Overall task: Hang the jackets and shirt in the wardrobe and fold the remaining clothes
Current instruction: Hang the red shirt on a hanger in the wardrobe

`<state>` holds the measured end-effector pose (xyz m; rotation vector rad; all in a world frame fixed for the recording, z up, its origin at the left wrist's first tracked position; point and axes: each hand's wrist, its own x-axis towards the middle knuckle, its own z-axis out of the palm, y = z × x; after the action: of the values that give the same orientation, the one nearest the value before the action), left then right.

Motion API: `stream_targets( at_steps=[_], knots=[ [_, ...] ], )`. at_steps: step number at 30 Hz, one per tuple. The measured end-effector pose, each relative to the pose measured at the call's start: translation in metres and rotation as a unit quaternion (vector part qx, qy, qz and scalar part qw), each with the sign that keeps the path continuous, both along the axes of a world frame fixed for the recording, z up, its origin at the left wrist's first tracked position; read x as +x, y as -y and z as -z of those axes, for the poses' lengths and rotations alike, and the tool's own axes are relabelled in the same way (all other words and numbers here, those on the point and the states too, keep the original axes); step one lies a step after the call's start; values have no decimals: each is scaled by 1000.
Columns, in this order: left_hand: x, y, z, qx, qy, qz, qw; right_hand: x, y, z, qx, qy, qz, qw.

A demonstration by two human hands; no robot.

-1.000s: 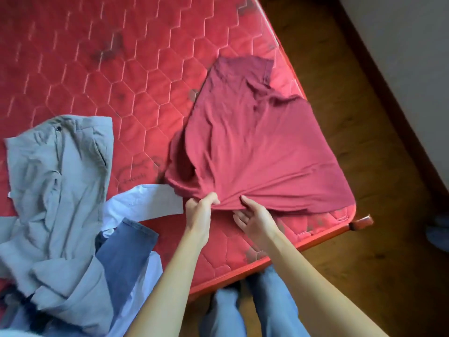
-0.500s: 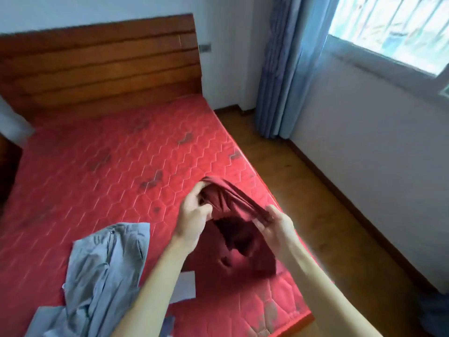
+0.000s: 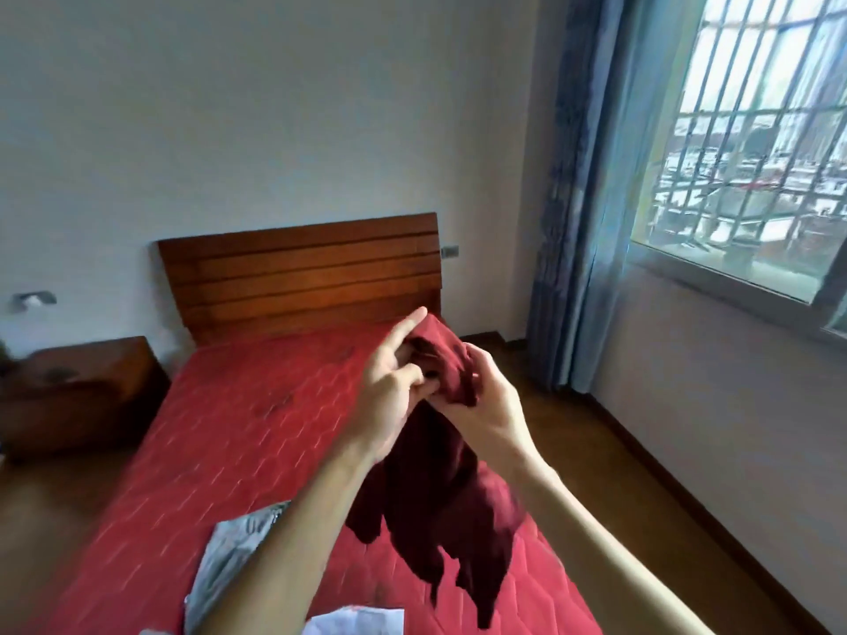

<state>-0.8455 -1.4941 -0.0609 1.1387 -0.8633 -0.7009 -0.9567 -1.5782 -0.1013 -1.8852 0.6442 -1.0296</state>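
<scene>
I hold a dark red T-shirt [image 3: 440, 511] up in the air above the red mattress [image 3: 220, 451]. My left hand [image 3: 389, 387] and my right hand [image 3: 492, 405] both grip its bunched top edge, close together, with my left index finger stretched out. The rest of the shirt hangs down crumpled between my forearms. A grey garment [image 3: 229, 552] lies on the mattress at the lower left, partly hidden by my left arm. A corner of a white garment [image 3: 357, 621] shows at the bottom edge.
A wooden headboard [image 3: 298, 272] stands against the white wall. A wooden bedside table [image 3: 78, 387] is left of the bed. Blue curtains [image 3: 577, 199] and a barred window [image 3: 751, 144] are on the right, above a strip of wooden floor [image 3: 609, 488].
Both hands lifted the red T-shirt off the mattress and raised it high, gathering its edge. My view tilted up from the mattress to the headboard, wall and window.
</scene>
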Motion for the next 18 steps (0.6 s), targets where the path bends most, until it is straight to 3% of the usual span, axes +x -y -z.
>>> stream_targets(
  at_steps=[3, 5, 7, 10, 15, 16, 18],
  knots=[
    [-2, -39, -11, -13, 201, -82, 976, -4, -24, -22, -17, 30, 26, 999],
    [-7, -67, -15, 3, 346, -176, 922, -12, -44, -40, -26, 40, 0, 999],
    [-16, -97, -16, 32, 434, -252, 864, -21, -65, -58, -57, 43, -35, 997],
    [-28, -141, -19, 67, 487, -368, 789, -36, -99, -82, -121, 28, -86, 989],
    [-45, -230, -40, 84, 567, -553, 605, -54, -161, -94, -212, 33, -127, 968],
    [-49, -250, -44, 85, 571, -564, 591, -55, -174, -94, -220, 36, -132, 966],
    [-57, -293, -54, 90, 569, -560, 596, -53, -200, -96, -226, 41, -139, 963]
  ],
)
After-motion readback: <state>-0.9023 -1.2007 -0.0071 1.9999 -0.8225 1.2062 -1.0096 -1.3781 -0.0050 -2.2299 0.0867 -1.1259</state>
